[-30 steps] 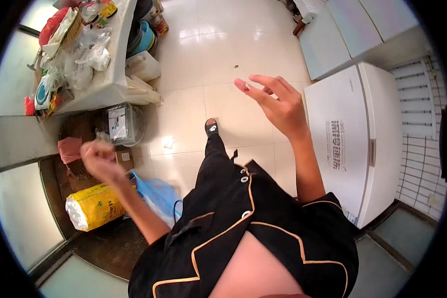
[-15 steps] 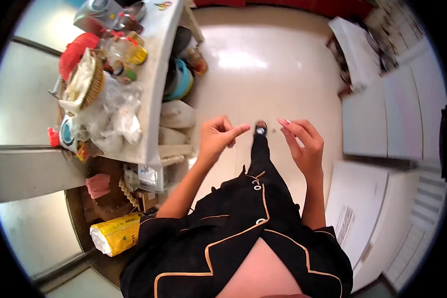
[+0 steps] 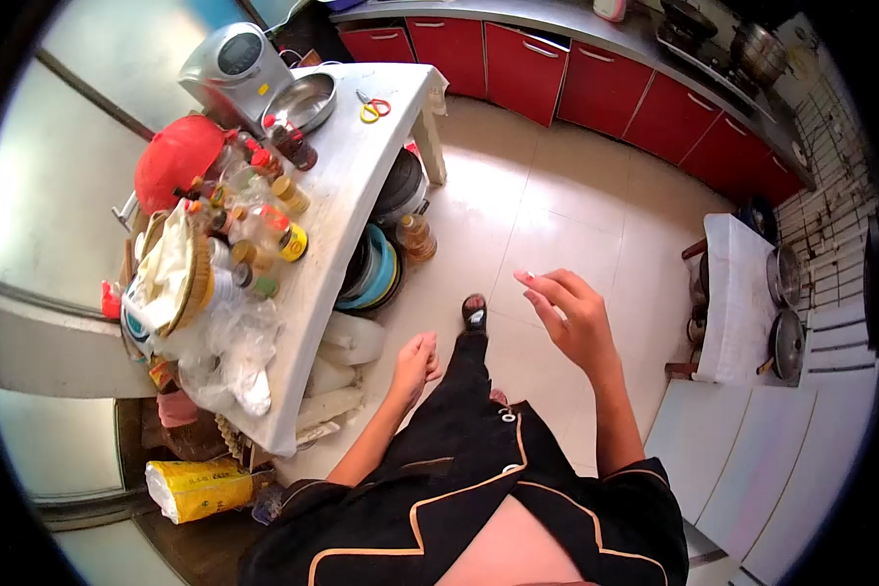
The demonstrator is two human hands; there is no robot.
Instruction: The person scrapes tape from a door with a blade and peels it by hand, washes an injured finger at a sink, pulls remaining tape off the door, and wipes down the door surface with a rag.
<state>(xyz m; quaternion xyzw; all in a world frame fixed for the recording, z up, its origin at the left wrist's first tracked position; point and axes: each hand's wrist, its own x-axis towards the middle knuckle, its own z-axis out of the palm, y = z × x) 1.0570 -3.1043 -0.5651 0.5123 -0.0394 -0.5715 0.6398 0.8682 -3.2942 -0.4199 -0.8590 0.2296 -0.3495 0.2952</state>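
Note:
My left hand (image 3: 417, 365) hangs low in front of the body, left of the outstretched foot, its fingers curled into a loose fist with nothing showing in it. Higher up and to the right is my right hand (image 3: 570, 311), with thumb and forefinger apart and nothing visibly held. A small pale, reddish spot shows at its fingertip, too small to make out. Both hands are over the floor and touch no object. Nearest on the left is the white-covered table (image 3: 337, 220), bearing scissors (image 3: 372, 105), a metal bowl (image 3: 305, 103) and several bottles (image 3: 281, 234).
Red cabinets (image 3: 523, 73) line the far wall, one door ajar. Basins (image 3: 373, 269) and a jar (image 3: 417, 237) stand beneath and beside the table. At right, a cloth-covered stand (image 3: 737, 303) is beside pans (image 3: 786, 342). A yellow package (image 3: 200, 490) lies lower left.
The view has tipped up and shifted forward, showing the red cabinets and more of the table. My left hand has lowered and its thumb has folded in; my right hand remains raised.

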